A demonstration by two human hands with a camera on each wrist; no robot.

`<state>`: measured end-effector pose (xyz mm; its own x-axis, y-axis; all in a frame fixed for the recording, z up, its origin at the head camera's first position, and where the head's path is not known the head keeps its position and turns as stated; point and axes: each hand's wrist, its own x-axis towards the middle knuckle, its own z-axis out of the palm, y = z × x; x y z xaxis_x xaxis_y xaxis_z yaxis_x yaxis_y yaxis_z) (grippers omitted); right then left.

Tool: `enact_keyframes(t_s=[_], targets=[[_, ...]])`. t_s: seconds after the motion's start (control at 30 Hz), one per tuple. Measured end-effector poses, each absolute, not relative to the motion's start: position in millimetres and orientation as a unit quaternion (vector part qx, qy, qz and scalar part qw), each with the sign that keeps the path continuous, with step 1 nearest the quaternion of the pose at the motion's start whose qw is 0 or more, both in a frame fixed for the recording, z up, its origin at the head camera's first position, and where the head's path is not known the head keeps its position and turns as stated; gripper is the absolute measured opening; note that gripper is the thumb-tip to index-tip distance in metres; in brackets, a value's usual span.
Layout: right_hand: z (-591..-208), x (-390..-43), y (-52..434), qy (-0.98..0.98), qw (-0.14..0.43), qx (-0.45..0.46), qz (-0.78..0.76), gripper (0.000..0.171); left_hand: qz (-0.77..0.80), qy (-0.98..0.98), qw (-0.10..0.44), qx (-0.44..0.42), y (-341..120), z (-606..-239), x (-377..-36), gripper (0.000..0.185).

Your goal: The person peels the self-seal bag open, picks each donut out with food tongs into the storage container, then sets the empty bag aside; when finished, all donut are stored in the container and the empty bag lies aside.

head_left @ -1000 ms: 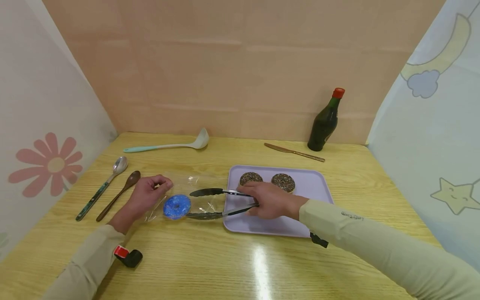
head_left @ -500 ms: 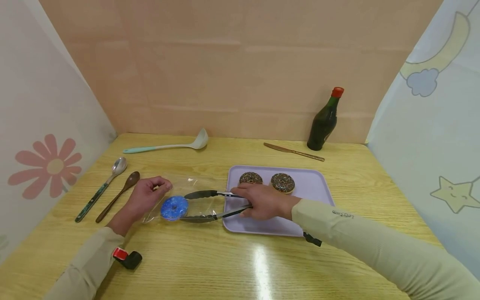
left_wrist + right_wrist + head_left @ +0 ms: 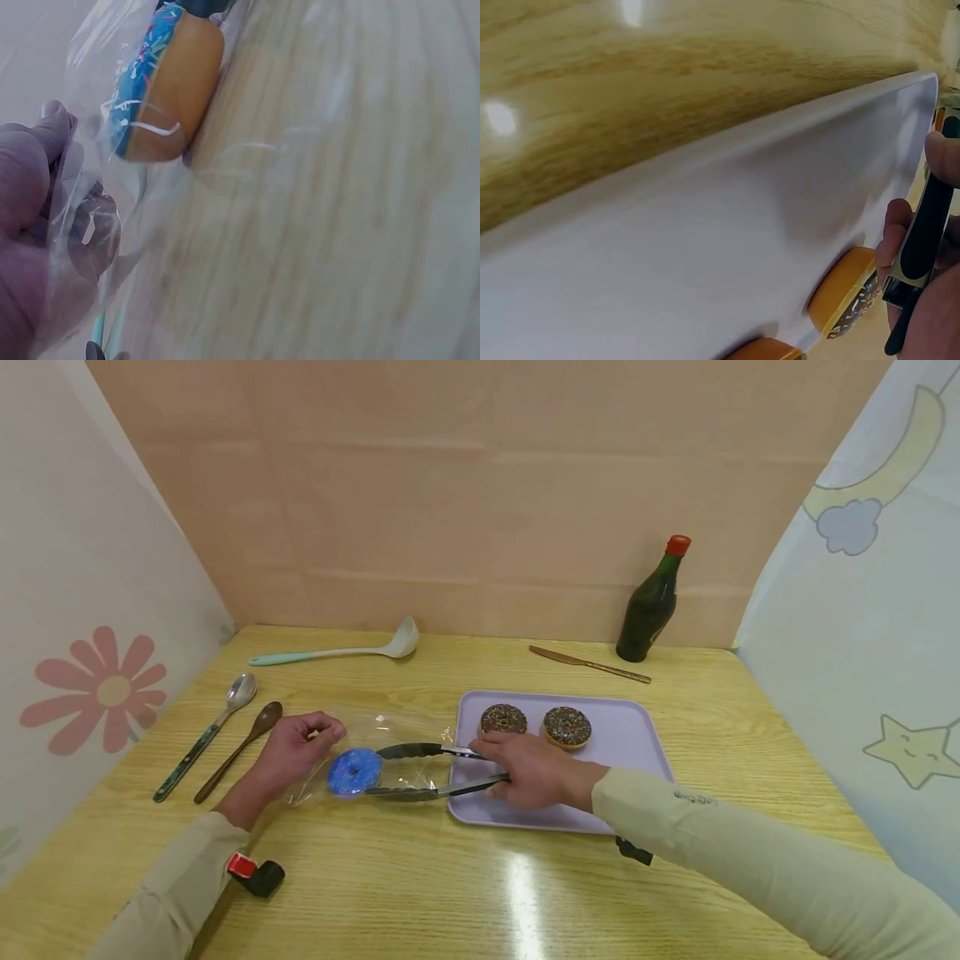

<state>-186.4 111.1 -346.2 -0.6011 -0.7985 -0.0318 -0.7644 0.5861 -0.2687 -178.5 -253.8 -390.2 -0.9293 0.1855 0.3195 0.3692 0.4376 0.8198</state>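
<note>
Tongs [image 3: 420,770] are lying almost level over the wooden table [image 3: 420,877], long axis running left to right, tips pointing left into the clear plastic bag [image 3: 390,727]. Their two arms are closing around the blue donut [image 3: 354,772] inside the bag. The right hand [image 3: 532,768] is gripping the handle end above the purple tray [image 3: 630,735]. The left hand [image 3: 294,750] is pinching the bag edge, just beside the donut.

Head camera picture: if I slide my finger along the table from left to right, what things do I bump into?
Silver spoon → wooden spoon → left hand holding the clear bag → blue donut → tongs → right hand → purple tray → dark bottle.
</note>
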Motion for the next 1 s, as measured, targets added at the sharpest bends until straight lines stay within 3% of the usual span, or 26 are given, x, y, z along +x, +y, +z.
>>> enact_keyframes(t_s=[0.27,0.47,1.0], targets=[[-347,-183,130,0.897,0.040,-0.416,-0.145,0.064,-0.480,-0.855,0.104,-0.165,-240,-369,-169,0.014],[-343,-178,143,0.906,0.037,-0.393,-0.153,0.062,-0.476,-0.863,0.087,-0.145,-250,-385,-179,0.020],[-349,-151,206,0.916,-0.037,-0.365,-0.162,0.066,-0.441,-0.877,0.140,-0.132,-261,-385,-178,0.016]])
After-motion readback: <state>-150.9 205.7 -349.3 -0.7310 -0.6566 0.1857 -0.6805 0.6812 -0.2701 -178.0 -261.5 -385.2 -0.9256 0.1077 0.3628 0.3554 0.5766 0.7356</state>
